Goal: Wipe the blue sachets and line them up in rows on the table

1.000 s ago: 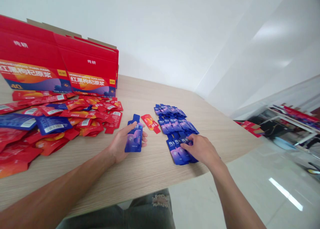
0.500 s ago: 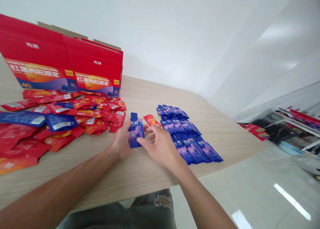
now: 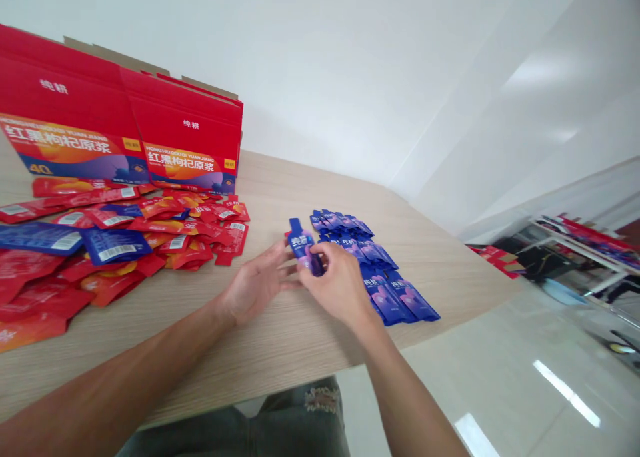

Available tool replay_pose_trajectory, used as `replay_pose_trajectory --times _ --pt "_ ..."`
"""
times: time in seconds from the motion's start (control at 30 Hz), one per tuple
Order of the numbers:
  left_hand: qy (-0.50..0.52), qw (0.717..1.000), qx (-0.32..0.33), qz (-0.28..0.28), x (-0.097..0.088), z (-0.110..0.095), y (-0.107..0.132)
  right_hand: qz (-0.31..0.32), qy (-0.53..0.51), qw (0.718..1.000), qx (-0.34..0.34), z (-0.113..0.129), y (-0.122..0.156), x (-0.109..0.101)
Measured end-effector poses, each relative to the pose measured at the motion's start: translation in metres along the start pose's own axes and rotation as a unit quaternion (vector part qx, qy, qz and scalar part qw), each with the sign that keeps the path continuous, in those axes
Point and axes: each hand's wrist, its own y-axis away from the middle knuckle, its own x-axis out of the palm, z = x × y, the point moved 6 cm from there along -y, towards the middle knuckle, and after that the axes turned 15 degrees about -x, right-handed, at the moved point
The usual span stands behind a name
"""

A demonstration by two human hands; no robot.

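Note:
My right hand point(image 3: 335, 277) grips a blue and purple sachet point(image 3: 301, 241) between thumb and fingers, its narrow spout end pointing up and away. Just left of it, my left hand point(image 3: 263, 280) is open with the fingers apart, close to the sachet; whether a fingertip touches it I cannot tell. Rows of overlapping blue sachets point(image 3: 415, 302) lie on the table to the right, partly behind my right hand. A loose pile of red sachets point(image 3: 173, 225) spreads over the left side, with a few blue sachets point(image 3: 115, 245) mixed in.
Two red printed cartons point(image 3: 185, 127) stand open-topped behind the pile, against the white wall. The wooden table point(image 3: 280, 184) ends at a front edge above my legs and at a right edge. Beyond it, a shelf point(image 3: 590, 250) with goods stands over the tiled floor.
The blue sachet has passed from my left hand to my right and moved right, tilting. My left hand has opened. The red sachet near the rows is now almost wholly hidden.

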Motion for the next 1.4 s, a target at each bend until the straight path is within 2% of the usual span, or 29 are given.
replay_pose_trajectory --times 0.1,0.23,0.33,0.4,0.47,0.63,0.77,1.0,1.17,1.2,1.27,1.33,1.4 --pt "-0.03 0.999 -0.021 -0.007 -0.008 0.007 -0.001 -0.004 0.082 0.995 0.061 -0.047 0.02 -0.055" --pt "-0.046 0.998 -0.011 -0.035 -0.013 0.007 -0.003 0.07 0.226 0.956 0.174 -0.117 0.06 -0.118" --pt "-0.065 0.997 -0.008 -0.045 -0.011 0.007 -0.004 0.165 0.283 0.918 0.223 -0.152 0.088 -0.133" --pt "-0.077 0.996 -0.007 -0.048 -0.011 0.008 -0.004 0.222 0.292 0.9 0.234 -0.164 0.1 -0.13" --pt "-0.083 0.995 -0.004 -0.049 -0.011 0.008 -0.003 0.248 0.297 0.892 0.232 -0.169 0.106 -0.123" --pt "-0.086 0.995 0.005 -0.048 -0.011 0.007 -0.001 0.242 0.304 0.893 0.227 -0.169 0.099 -0.111" --pt "-0.096 0.994 0.006 -0.05 -0.009 0.006 0.001 0.267 0.29 0.886 0.245 -0.169 0.094 -0.105" --pt "-0.105 0.994 0.012 -0.039 -0.011 0.008 -0.002 0.274 0.285 0.89 0.226 -0.174 0.094 -0.101" --pt "-0.103 0.994 0.01 -0.034 -0.01 0.011 -0.004 0.293 0.303 0.88 0.218 -0.18 0.087 -0.102" --pt "-0.101 0.994 0.01 -0.036 -0.011 0.012 -0.005 0.281 0.311 0.884 0.205 -0.175 0.079 -0.101" --pt "-0.097 0.995 0.012 -0.037 -0.011 0.013 -0.006 0.239 0.296 0.913 0.146 -0.15 0.054 -0.091" --pt "-0.094 0.994 0.011 -0.049 -0.014 0.014 -0.009 0.193 0.231 0.952 0.056 -0.107 0.024 -0.072" --pt "-0.093 0.994 0.011 -0.064 -0.017 0.016 -0.011 0.174 0.135 0.975 -0.039 -0.055 -0.006 -0.044"
